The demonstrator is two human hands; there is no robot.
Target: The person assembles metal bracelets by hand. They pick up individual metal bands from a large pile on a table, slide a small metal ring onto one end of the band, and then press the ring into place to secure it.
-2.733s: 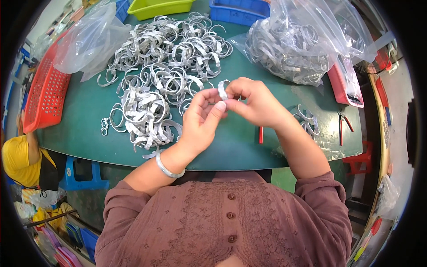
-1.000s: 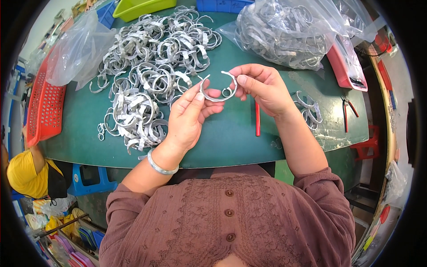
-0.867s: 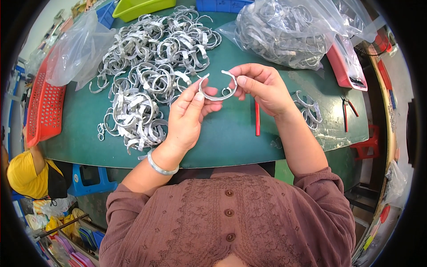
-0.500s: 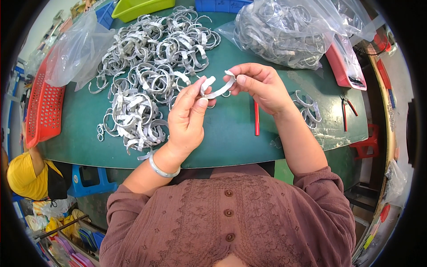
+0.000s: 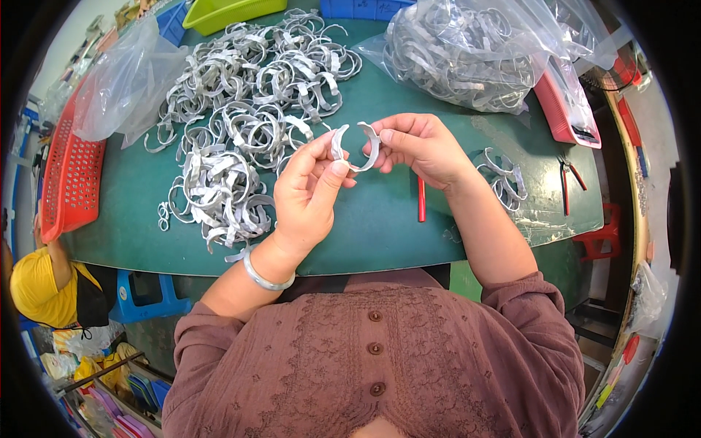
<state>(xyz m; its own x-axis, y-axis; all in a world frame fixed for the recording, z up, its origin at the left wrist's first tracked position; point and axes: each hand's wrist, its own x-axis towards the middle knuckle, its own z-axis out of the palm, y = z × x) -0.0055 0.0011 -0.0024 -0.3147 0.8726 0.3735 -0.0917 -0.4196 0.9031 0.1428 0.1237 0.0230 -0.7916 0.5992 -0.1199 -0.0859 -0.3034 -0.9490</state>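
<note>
Between my two hands, above the green table [image 5: 380, 233], is a curved grey-white strip [image 5: 373, 150], bent into an open ring with its gap at the far side. My left hand [image 5: 308, 182] pinches its left part between thumb and fingers. On the other side, my right hand [image 5: 422, 148] grips the right part the same way. A large heap of similar grey curved strips [image 5: 234, 131] lies to the left of my hands. Under the right hand, partly covered, lies a red pen-like stick [image 5: 421, 197].
A clear bag [image 5: 460, 55] full of strips stands at the far right, beside a pink basket [image 5: 558, 113]. Several loose strips [image 5: 504, 179] and red-handled pliers [image 5: 569, 184] lie right. A red basket [image 5: 73, 175] stands left, near a person in yellow [image 5: 44, 288].
The strip has turned and is now bent into a rounder open ring, its right end standing up. My right hand has shifted slightly; the left keeps its grip.
</note>
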